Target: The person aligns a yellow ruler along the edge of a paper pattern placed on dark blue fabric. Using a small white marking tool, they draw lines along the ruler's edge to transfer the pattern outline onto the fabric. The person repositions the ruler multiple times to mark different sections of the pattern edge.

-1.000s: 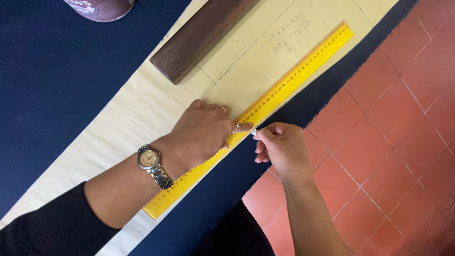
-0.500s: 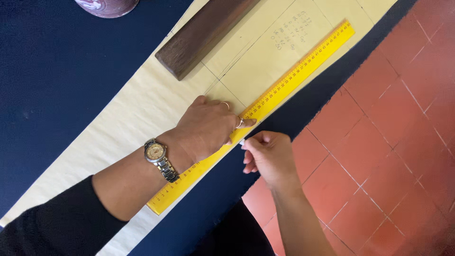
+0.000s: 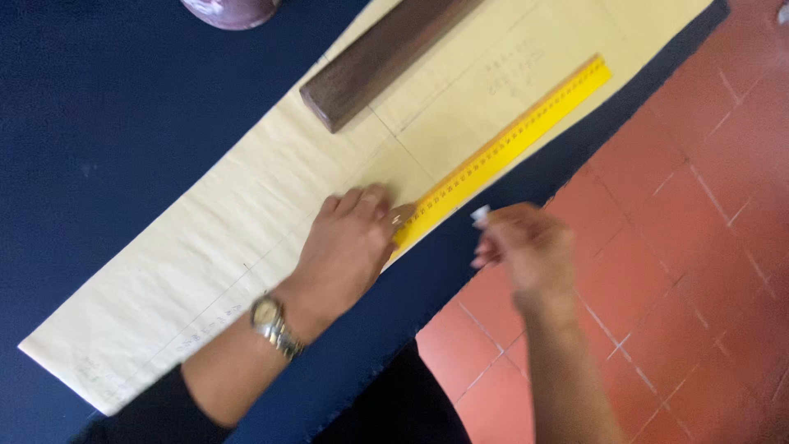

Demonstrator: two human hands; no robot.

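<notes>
A long yellow ruler [image 3: 509, 144] lies slantwise on a pale yellow paper sheet [image 3: 246, 247] with faint pencil lines. My left hand [image 3: 349, 247], a watch on its wrist, presses flat on the ruler's lower part, and the rest of that end is hidden under hand and forearm. My right hand [image 3: 530, 251] is blurred. It hovers just off the cloth's edge, over the floor and apart from the ruler. Its fingertips pinch a small white piece [image 3: 481, 215], like chalk.
The paper rests on dark blue cloth [image 3: 123, 123] that covers the work surface. A dark wooden block [image 3: 386, 53] weighs down the paper's far part. A maroon rounded pot [image 3: 230, 10] stands at the top edge. Red floor tiles [image 3: 682, 247] lie to the right.
My right hand has drawn back from the ruler's edge, right and outward over the floor. My left hand stays pressed on the ruler, whose near end is now hidden under my forearm.
</notes>
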